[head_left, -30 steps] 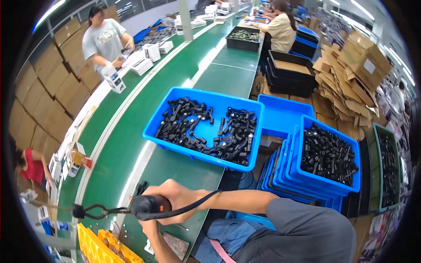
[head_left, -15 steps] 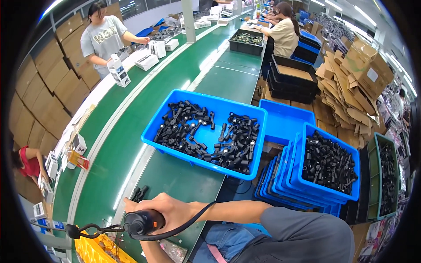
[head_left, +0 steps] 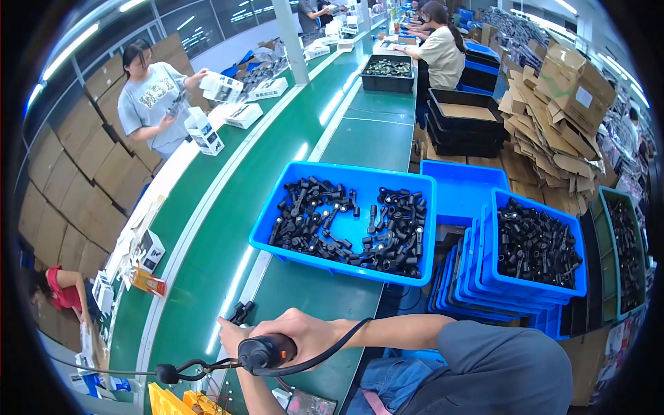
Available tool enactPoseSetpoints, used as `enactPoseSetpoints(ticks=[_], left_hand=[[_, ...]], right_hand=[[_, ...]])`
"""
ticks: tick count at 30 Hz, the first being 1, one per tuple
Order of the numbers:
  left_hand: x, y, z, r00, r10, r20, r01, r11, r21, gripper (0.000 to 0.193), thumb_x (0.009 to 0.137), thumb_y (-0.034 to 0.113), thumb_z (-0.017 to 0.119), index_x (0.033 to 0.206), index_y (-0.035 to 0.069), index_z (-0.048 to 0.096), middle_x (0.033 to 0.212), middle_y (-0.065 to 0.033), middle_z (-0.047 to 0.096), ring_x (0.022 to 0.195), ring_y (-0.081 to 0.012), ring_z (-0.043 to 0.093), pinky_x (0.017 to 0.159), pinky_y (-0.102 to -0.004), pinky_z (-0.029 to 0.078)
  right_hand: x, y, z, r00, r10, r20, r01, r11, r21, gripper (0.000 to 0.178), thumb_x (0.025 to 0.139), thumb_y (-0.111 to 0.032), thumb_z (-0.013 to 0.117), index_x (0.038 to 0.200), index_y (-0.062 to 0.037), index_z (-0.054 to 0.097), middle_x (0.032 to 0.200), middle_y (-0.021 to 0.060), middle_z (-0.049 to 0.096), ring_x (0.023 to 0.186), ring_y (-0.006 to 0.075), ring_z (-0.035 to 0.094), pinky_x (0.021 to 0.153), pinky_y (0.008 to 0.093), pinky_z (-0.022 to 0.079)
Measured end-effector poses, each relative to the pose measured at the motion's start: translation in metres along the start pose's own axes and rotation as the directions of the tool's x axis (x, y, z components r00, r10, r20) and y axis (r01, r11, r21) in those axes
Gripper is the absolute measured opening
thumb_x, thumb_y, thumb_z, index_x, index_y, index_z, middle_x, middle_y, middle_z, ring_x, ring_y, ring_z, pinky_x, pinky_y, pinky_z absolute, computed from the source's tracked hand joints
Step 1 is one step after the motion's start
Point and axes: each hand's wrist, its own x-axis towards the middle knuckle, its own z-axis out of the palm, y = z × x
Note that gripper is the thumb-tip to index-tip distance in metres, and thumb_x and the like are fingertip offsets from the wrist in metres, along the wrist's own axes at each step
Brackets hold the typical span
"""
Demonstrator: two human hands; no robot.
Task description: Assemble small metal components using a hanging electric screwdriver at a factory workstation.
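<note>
Black parts [head_left: 241,313] lie by the bench's [head_left: 311,294] left edge, slanting far-rightward, just beside the left hand [head_left: 234,336], the nearer one, its grip too hidden to tell; the right hand [head_left: 304,333] clasps a black tool [head_left: 265,352].

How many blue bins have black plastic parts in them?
2: the blue bin on the green workbench and the top bin of the stack at right. Lower bins may hide more.
</note>
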Motion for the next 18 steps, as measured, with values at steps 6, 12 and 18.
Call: enactPoseSetpoints(ticks=[6, 12, 18], left_hand=[[-0.062, 0.094, -0.057, 0.995, -0.099, -0.027, 0.102, 0.975, 0.196, 0.075, 0.048, 0.017, 0.079, 0.112, -0.003, 0.043, 0.097, -0.0255, 0.062, 0.093, -0.0392, 0.061, 0.085, -0.0419, 0.049], [-0.002, 0.074, -0.099, 0.984, -0.103, -0.148, 0.129, 0.975, 0.18, 0.072, 0.048, 0.018, 0.078, 0.108, -0.002, 0.044, 0.102, -0.0251, 0.06, 0.097, -0.0379, 0.06, 0.085, -0.0409, 0.049], [0.086, 0.04, -0.091, 0.986, -0.06, -0.153, 0.082, 0.986, 0.142, 0.058, 0.063, 0.033, 0.07, 0.113, 0.007, 0.053, 0.109, -0.0168, 0.061, 0.099, -0.0312, 0.061, 0.083, -0.0446, 0.049]], right_hand=[[-0.002, -0.004, 0.003, 0.994, 0.082, 0.067, -0.082, 0.997, -0.002, 0.046, 0.067, -0.008, 0.076, 0.107, -0.0008, 0.056, 0.089, 0.0126, 0.064, 0.071, 0.0266, 0.063, 0.063, 0.0306, 0.049], [-0.002, 0.006, 0.008, 0.987, 0.132, 0.091, -0.133, 0.991, 0.014, 0.042, 0.067, -0.009, 0.071, 0.105, -0.0014, 0.056, 0.08, 0.0113, 0.06, 0.063, 0.0243, 0.059, 0.058, 0.0304, 0.047], [0.01, 0.003, -0.005, 0.96, 0.248, 0.128, -0.221, 0.957, -0.189, 0.043, 0.065, -0.018, 0.074, 0.103, -0.0037, 0.059, 0.083, 0.0085, 0.064, 0.066, 0.0186, 0.063, 0.06, 0.0281, 0.048]])
